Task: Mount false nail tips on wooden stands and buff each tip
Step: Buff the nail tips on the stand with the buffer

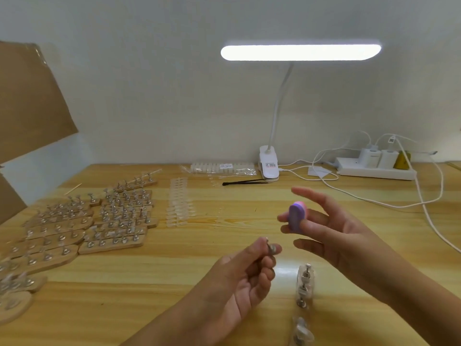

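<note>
My left hand [245,273] pinches a small metal nail holder [271,248] with a clear tip on it, raised above the table. My right hand [331,228] grips a purple and pink buffer block [296,216] between thumb and fingers, just up and right of the holder and apart from it. More metal holders with clear tips [304,285] lie in a row on the table below my right wrist. Wooden stands [109,248] full of holders are spread over the left side. Strips of loose clear nail tips [178,203] lie mid-table.
A clip lamp [269,163] stands at the back, lit. Black tweezers [245,182] and a bag of nail tips [223,168] lie beside it. A power strip [374,171] with white cables [424,208] fills the back right. Cardboard [30,101] leans at the left.
</note>
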Demonstrator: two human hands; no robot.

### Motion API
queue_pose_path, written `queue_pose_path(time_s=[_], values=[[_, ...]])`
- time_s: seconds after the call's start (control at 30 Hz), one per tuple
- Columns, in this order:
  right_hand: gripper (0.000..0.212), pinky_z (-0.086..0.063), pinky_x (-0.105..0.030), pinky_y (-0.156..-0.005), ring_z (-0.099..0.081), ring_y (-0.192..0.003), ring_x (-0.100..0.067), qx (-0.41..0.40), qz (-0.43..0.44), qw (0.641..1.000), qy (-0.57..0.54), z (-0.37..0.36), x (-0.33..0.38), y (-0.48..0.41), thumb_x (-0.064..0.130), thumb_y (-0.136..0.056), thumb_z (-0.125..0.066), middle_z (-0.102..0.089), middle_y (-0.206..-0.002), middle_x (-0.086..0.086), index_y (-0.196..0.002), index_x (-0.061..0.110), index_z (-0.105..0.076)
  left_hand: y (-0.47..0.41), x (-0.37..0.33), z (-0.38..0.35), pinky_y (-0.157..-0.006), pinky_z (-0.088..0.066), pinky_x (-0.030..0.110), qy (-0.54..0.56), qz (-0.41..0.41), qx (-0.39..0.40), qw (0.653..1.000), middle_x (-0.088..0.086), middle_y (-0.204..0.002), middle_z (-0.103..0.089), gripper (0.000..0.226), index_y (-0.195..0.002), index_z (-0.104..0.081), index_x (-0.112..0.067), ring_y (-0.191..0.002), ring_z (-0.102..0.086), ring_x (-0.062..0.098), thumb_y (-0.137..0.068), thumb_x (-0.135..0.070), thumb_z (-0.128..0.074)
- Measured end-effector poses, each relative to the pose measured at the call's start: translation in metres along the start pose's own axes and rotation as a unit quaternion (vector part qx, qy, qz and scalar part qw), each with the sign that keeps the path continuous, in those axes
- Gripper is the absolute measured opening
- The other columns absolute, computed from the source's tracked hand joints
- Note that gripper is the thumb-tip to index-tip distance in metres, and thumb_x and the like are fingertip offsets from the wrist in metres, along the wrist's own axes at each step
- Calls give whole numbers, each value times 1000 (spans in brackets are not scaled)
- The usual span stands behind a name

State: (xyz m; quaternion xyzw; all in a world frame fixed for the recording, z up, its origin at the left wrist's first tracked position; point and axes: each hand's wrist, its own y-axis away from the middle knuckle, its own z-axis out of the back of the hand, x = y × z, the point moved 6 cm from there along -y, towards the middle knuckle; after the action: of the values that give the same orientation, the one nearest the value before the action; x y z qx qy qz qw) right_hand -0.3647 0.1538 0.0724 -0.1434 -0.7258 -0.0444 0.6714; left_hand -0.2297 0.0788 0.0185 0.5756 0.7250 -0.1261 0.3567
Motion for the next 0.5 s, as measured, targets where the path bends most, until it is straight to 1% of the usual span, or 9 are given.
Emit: queue_pose_path(time_s=[0.03,0.1,0.13,0.2,0.27,0.33,0.4,0.43,0.5], values=[[45,-54,-22,-83,-67,-109,-21,-9,36,999,17,0,2,4,24,-77,-69,-70,-118,-7,-121,32,-63,0,2,-2,-54,-54,16,-1,7,12,1000,4,-74,-59,41,-88,-76,-3,-60,-57,8,-60,-28,-93],[32,-52,-22,-88,-64,-114,-19,-7,102,993,61,-4,4,12,16,-81,-66,-69,-121,-5,-111,27,-69,-1,6,-4,-53,-54,16,-2,20,28,999,5,-72,-60,44,-88,-76,-2,-59,-57,8,-56,-26,-95],[26,-51,-22,-91,-63,-117,-19,2,123,989,76,-8,3,15,11,-85,-65,-68,-124,-5,-108,22,-70,-1,8,-5,-53,-54,17,-4,25,31,999,5,-72,-60,46,-88,-76,-1,-58,-57,8,-54,-25,-96],[19,-49,-23,-95,-61,-119,-20,32,142,983,108,-15,-1,20,8,-91,-64,-64,-129,-2,-105,21,-70,-1,11,-6,-54,-54,16,-14,28,35,999,5,-72,-61,48,-90,-76,0,-60,-57,8,-54,-25,-96],[23,-46,-24,-100,-57,-125,-20,67,148,975,154,-22,-5,24,11,-91,-64,-61,-133,1,-109,24,-68,1,12,-6,-54,-53,15,-23,23,40,999,5,-73,-61,46,-89,-75,-1,-61,-57,8,-56,-26,-95],[24,-45,-24,-102,-55,-128,-18,72,150,968,186,-26,-5,25,22,-90,-66,-60,-134,5,-113,29,-66,4,12,-8,-55,-53,15,-29,19,49,998,5,-74,-61,45,-90,-74,-2,-62,-57,7,-58,-27,-94],[23,-46,-26,-102,-57,-126,-16,54,160,966,198,-28,-3,26,35,-90,-65,-62,-132,8,-113,32,-65,6,12,-11,-57,-53,15,-33,22,60,997,5,-75,-61,43,-91,-74,-2,-63,-57,7,-60,-26,-93],[26,-46,-26,-102,-58,-125,-15,41,169,964,202,-27,-1,26,37,-90,-65,-62,-132,8,-116,33,-63,6,11,-12,-57,-53,14,-32,23,64,997,4,-75,-61,42,-91,-74,-3,-63,-57,6,-61,-25,-93],[33,-45,-29,-102,-58,-124,-18,8,204,956,209,-25,3,30,32,-89,-66,-63,-131,5,-121,33,-59,7,10,-13,-57,-52,13,-36,20,71,997,2,-73,-61,38,-88,-76,-5,-63,-57,5,-62,-26,-92]])
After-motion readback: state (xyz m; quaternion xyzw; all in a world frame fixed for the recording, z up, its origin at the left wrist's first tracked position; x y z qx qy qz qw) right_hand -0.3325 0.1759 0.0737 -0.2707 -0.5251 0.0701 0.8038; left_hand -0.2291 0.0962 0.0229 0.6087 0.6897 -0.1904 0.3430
